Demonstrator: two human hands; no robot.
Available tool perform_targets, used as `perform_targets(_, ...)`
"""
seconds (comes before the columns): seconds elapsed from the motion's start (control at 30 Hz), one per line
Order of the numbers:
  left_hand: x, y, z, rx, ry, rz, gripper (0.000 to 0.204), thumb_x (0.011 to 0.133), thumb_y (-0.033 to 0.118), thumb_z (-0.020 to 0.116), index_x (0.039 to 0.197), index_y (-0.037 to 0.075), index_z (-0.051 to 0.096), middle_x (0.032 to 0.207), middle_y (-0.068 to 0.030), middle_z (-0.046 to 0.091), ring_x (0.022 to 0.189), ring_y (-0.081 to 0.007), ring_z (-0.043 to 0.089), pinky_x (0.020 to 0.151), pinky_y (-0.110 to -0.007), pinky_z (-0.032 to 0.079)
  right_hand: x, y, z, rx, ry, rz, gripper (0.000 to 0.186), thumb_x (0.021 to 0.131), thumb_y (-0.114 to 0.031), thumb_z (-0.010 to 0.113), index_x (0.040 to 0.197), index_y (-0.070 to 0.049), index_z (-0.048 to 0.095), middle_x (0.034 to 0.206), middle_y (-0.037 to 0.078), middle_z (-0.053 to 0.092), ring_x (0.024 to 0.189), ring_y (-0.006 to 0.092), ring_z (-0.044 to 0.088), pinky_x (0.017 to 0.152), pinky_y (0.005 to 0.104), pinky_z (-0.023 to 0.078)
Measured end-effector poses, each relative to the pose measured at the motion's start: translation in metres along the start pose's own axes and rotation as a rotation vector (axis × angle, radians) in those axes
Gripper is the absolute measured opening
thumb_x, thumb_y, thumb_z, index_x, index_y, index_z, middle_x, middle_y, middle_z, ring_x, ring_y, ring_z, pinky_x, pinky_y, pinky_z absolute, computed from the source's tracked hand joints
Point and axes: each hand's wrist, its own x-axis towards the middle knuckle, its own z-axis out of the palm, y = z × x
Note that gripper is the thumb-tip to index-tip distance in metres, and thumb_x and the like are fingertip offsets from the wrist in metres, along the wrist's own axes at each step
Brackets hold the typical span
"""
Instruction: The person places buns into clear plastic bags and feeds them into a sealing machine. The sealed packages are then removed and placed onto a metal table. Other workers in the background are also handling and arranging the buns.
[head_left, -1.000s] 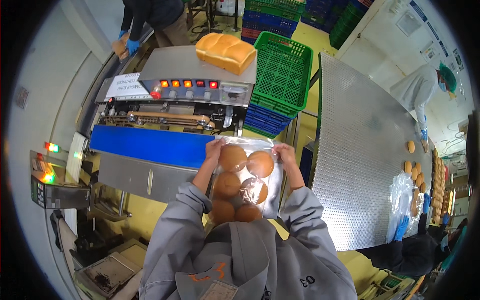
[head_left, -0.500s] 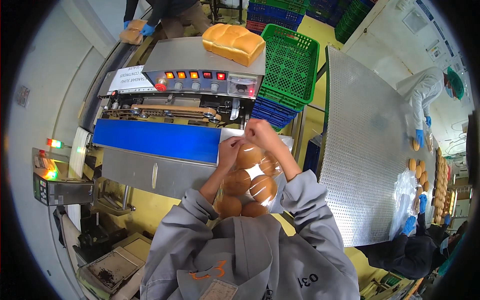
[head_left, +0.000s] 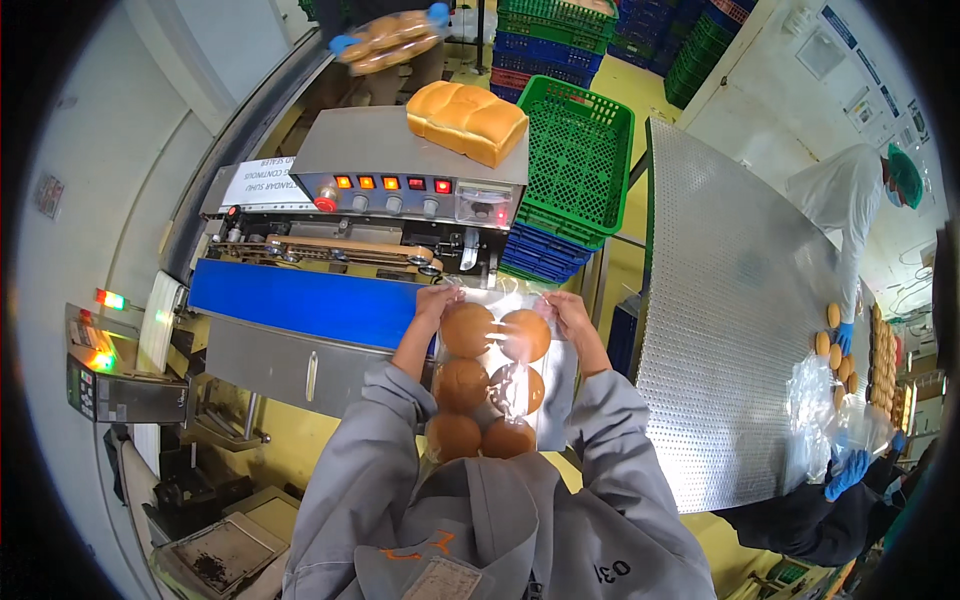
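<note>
A clear plastic bag of several round brown buns (head_left: 461, 386) lies in front of me, its buns in two columns. My left hand (head_left: 438, 303) pinches the bag's far left corner beside the end of a blue conveyor belt (head_left: 300, 297). At the far right corner, my right hand (head_left: 570, 312) grips the plastic, so the bag's far edge is stretched between both hands. Beyond the belt stands a grey sealing machine (head_left: 375, 150) with lit buttons and knobs. A golden loaf of bread (head_left: 467, 122) rests on top of it.
Right of the machine, a green crate (head_left: 575, 155) sits on blue crates (head_left: 545, 245). A dimpled metal table (head_left: 725, 350) fills the right side, with loose buns (head_left: 835, 350), plastic bags and co-workers at its far edge. Another person holds bagged buns (head_left: 390, 45) at the back.
My hands were close together at the gathered bag mouth; they have moved apart, spreading its far edge. The buns now lie in neater columns. The person at the back has lifted a bag.
</note>
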Motion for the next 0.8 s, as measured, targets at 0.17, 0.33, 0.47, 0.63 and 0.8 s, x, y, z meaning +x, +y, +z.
perform_targets(0.17, 0.007, 0.014, -0.004, 0.082, -0.093, 0.045, 0.011, 0.076, 0.008, 0.061, 0.085, 0.001, 0.059, 0.080, -0.0100, 0.062, 0.070, -0.0177, 0.061, 0.062, -0.026, 0.050, 0.012, -0.009, 0.014, 0.184, 0.110, 0.001, 0.017, 0.087, -0.010, 0.040, 0.089, 0.003, 0.050, 0.079, 0.014, 0.059, 0.068, 0.0210, 0.060, 0.064, 0.0308, 0.052)
perform_targets(0.33, 0.009, -0.003, 0.014, -0.149, -0.052, 0.067, 0.015, 0.078, 0.016, 0.060, 0.081, 0.002, 0.058, 0.080, -0.0082, 0.062, 0.072, -0.0168, 0.060, 0.065, -0.027, 0.049, 0.011, -0.008, 0.001, 0.179, 0.190, -0.073, 0.018, 0.087, -0.010, 0.037, 0.087, 0.002, 0.050, 0.075, 0.013, 0.057, 0.064, 0.0205, 0.058, 0.060, 0.0302, 0.051)
perform_targets(0.47, 0.005, -0.009, 0.035, 0.235, 0.019, 0.064, 0.020, 0.078, 0.022, 0.061, 0.079, 0.002, 0.058, 0.082, -0.0074, 0.062, 0.071, -0.0160, 0.059, 0.064, -0.025, 0.047, 0.007, -0.010, -0.012, 0.342, 0.169, -0.060, 0.017, 0.086, -0.008, 0.037, 0.085, 0.002, 0.050, 0.069, 0.010, 0.055, 0.057, 0.0181, 0.054, 0.057, 0.0295, 0.049)
perform_targets(0.63, 0.005, -0.002, 0.029, 0.048, 0.117, -0.049, 0.011, 0.076, 0.011, 0.061, 0.079, 0.001, 0.057, 0.079, -0.0094, 0.063, 0.066, -0.0138, 0.060, 0.059, -0.024, 0.048, 0.001, -0.017, -0.004, 0.192, 0.178, 0.004, 0.015, 0.087, -0.011, 0.042, 0.081, 0.001, 0.049, 0.068, 0.010, 0.055, 0.055, 0.0174, 0.054, 0.052, 0.0292, 0.049)
perform_targets(0.8, 0.023, -0.002, -0.006, -0.076, 0.105, -0.026, 0.011, 0.076, 0.005, 0.059, 0.085, 0.000, 0.058, 0.079, -0.0096, 0.063, 0.067, -0.0139, 0.061, 0.054, -0.020, 0.047, 0.009, -0.019, 0.025, 0.256, 0.180, -0.057, 0.015, 0.086, -0.013, 0.046, 0.082, 0.001, 0.050, 0.073, 0.011, 0.057, 0.060, 0.0192, 0.058, 0.056, 0.0296, 0.050)
